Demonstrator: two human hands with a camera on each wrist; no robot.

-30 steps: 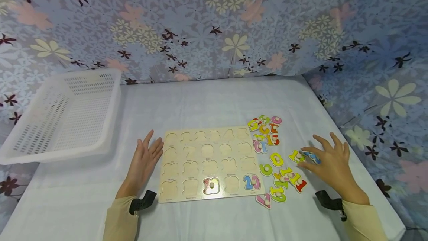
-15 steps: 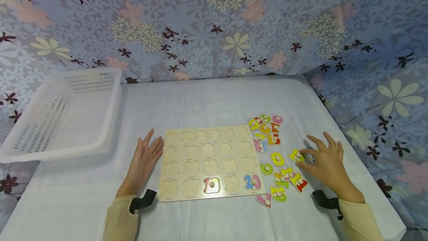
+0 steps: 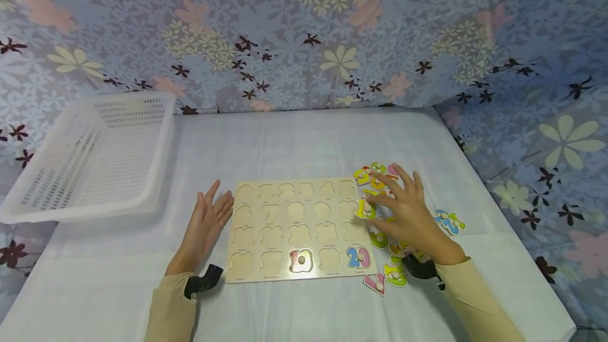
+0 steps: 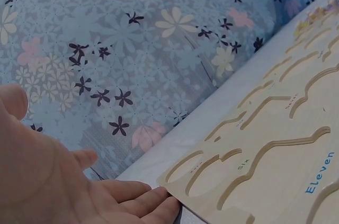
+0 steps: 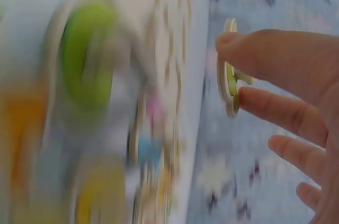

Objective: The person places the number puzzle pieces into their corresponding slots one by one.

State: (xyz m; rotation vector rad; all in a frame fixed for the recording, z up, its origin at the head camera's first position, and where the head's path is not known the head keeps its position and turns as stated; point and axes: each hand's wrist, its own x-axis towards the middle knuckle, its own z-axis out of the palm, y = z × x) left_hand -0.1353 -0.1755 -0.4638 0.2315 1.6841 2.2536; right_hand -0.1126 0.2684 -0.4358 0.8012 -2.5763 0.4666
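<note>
Between thumb and index finger, my right hand (image 3: 408, 215) pinches a yellow-green number puzzle piece (image 3: 364, 209). It is lifted beside the right edge of the wooden number board (image 3: 285, 231). Seen edge-on in the right wrist view, that piece (image 5: 229, 83) hangs off the table with its knob toward the hand. Two pieces lie in the board's bottom row: a blue-and-pink 20 (image 3: 358, 257) and a reddish one (image 3: 301, 261). My left hand (image 3: 203, 231) lies with straight fingers at the board's left edge; in the left wrist view, its fingertips (image 4: 168, 203) are at the board's corner.
Loose number pieces lie right of the board, among them a pink 7 (image 3: 375, 284) and a yellow-green 19 (image 3: 395, 274); my right hand hides several. Farther right sits a blue-and-green piece (image 3: 448, 221). A white plastic basket (image 3: 163, 146) stands at the back left.
My right hand has picked up the yellow-green piece and carried it left to the board's right edge, uncovering the blue-and-green piece. The left hand has stayed in place.
</note>
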